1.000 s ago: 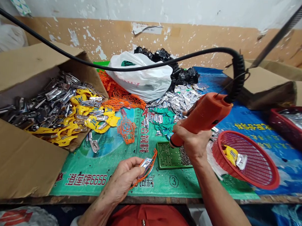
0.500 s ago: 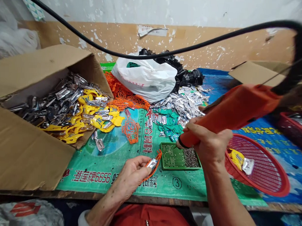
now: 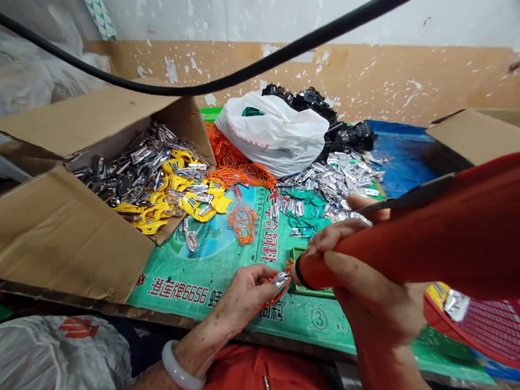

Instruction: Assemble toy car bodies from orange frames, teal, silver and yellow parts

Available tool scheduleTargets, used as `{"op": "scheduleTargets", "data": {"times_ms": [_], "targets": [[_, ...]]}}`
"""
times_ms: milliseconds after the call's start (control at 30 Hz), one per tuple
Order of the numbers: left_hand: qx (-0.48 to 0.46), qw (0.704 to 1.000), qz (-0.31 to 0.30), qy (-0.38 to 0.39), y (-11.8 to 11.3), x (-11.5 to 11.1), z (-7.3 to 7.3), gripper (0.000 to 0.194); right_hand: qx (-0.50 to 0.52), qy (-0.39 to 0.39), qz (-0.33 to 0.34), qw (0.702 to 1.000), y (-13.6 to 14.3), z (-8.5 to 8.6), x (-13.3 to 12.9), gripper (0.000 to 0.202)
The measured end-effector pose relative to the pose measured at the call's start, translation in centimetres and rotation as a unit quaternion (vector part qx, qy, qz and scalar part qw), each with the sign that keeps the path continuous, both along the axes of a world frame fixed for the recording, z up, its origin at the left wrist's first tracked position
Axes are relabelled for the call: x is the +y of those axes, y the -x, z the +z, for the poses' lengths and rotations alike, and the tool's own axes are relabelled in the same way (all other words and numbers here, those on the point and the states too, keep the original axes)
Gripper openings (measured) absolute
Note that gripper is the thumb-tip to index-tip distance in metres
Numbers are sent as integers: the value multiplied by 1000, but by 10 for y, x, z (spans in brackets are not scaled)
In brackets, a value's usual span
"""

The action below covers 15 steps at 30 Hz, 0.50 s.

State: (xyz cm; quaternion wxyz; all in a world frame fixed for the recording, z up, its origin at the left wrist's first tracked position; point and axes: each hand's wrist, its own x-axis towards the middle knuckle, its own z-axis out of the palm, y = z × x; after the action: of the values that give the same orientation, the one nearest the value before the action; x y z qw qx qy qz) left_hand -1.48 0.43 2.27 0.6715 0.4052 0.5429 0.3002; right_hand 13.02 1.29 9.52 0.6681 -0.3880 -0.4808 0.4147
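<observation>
My left hand (image 3: 249, 295), a white bangle on its wrist, pinches an orange plastic piece (image 3: 278, 299) with a small silver metal part (image 3: 281, 279) on it. My right hand (image 3: 368, 280) is wrapped round a thick red-orange power tool (image 3: 447, 237). The tool's dark-ringed tip is at the right end of the orange piece; whether they touch cannot be made out. Behind the tip, a green tray (image 3: 298, 252) is mostly hidden by the tool and hand. Another flat orange piece (image 3: 243, 217) lies on the green sheet.
An open cardboard box (image 3: 64, 226) on the left spills metal parts and yellow pieces (image 3: 149, 210). A white bag (image 3: 271, 135), silver parts (image 3: 342, 178) and black pieces (image 3: 353, 136) lie behind. At the right is a red basket (image 3: 491, 328). A black cable (image 3: 231, 73) crosses above.
The tool in my right hand has come closer, and its tip has moved from over the tray to the orange piece. The view has shifted, so the table's things appear farther right.
</observation>
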Motion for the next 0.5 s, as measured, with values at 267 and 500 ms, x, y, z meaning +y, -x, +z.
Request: {"op": "scheduleTargets", "data": {"times_ms": [267, 500], "targets": [[29, 1000, -3, 0, -3, -1, 1, 26, -13, -18, -3, 1000, 0, -5, 0, 35], [6, 1000, 8, 10, -6, -1, 4, 24, -13, -13, 16, 1000, 1, -5, 0, 51]]}}
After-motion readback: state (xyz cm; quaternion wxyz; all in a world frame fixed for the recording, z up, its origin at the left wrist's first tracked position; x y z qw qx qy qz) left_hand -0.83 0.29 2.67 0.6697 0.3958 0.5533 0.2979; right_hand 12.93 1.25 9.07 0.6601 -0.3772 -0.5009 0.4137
